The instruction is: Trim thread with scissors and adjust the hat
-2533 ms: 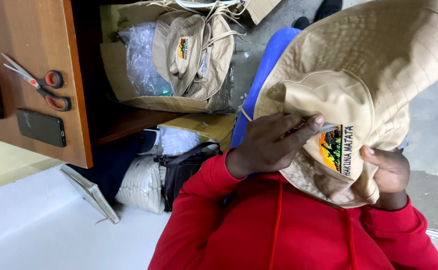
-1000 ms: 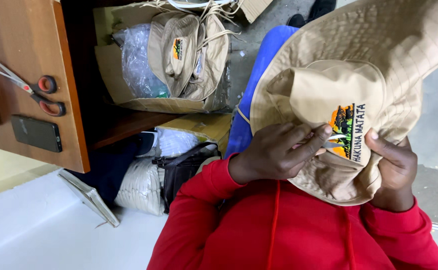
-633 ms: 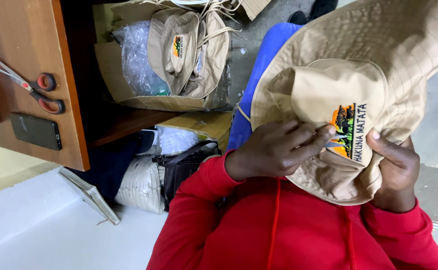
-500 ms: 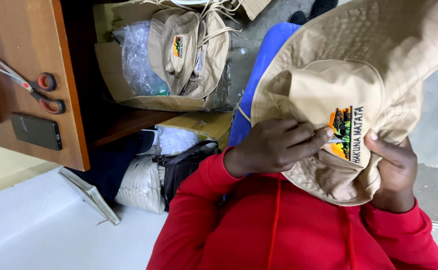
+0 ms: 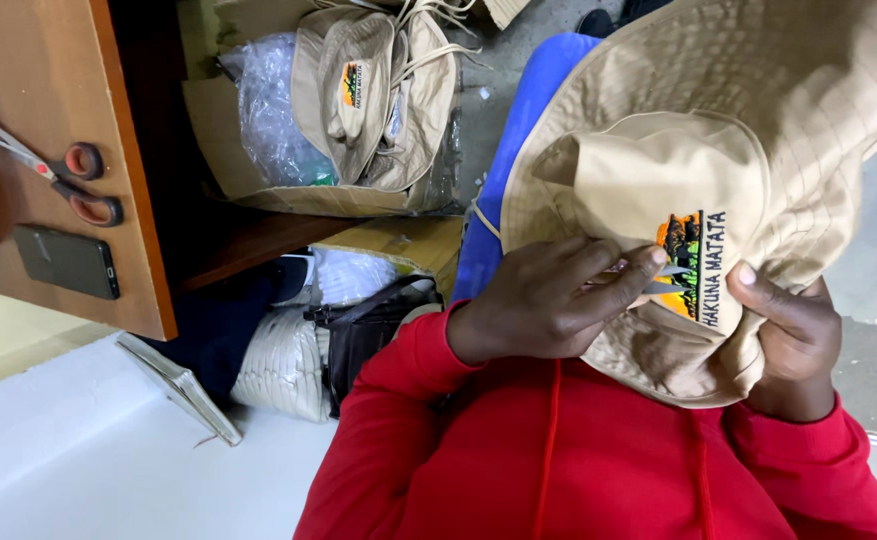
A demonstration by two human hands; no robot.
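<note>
The tan hat (image 5: 758,130) is soft, light cloth that crumples easily, held up over the red sweater (image 5: 598,460). The left hand (image 5: 548,300) pinches small metal snips (image 5: 658,280) at the badge; the right hand (image 5: 793,335) grips the bunched crown, the firmest hold.

An open brown cardboard box (image 5: 258,195) sits on the floor, holding clear plastic bags (image 5: 273,110). A dark-screened phone (image 5: 66,261) lies on the tabletop (image 5: 28,80).
</note>
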